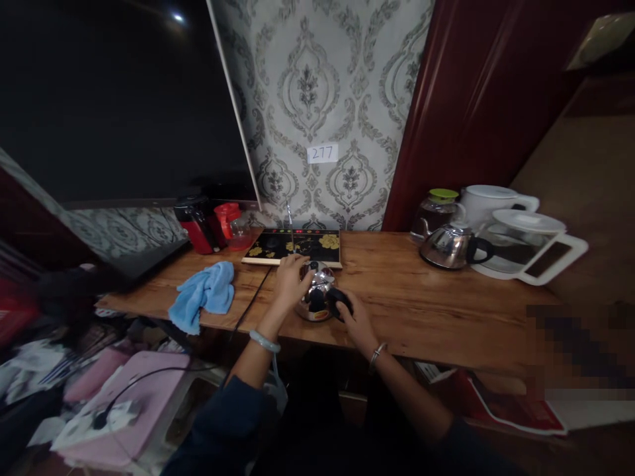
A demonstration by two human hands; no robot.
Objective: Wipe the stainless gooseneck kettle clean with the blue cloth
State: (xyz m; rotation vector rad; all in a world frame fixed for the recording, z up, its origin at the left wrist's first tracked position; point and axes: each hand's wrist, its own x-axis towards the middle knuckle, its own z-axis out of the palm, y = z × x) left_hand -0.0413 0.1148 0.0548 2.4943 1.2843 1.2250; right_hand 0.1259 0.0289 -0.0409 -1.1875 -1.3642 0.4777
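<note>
A shiny metal kettle (322, 272) with a black lid knob and black handle stands upright near the front edge of the wooden table. My right hand (358, 320) is closed round its black handle. Against the kettle's upper left side lies my left hand (289, 283), thumb and fingers bent over the metal near the lid; its far fingertips are partly hidden. Just behind is an electric tea stove (278, 246), a flat black panel with gold flowers. A thin metal spout or tube (290, 228) rises from it.
A blue cloth (203, 296) lies left, before a red-and-black flask (199, 225) and a red-lidded jug (237, 228). At right stand a second metal kettle (446, 246), a green-lidded glass jug (429, 215) and white-handled pitchers (526, 241). A black cord (253, 299) hangs over the table edge.
</note>
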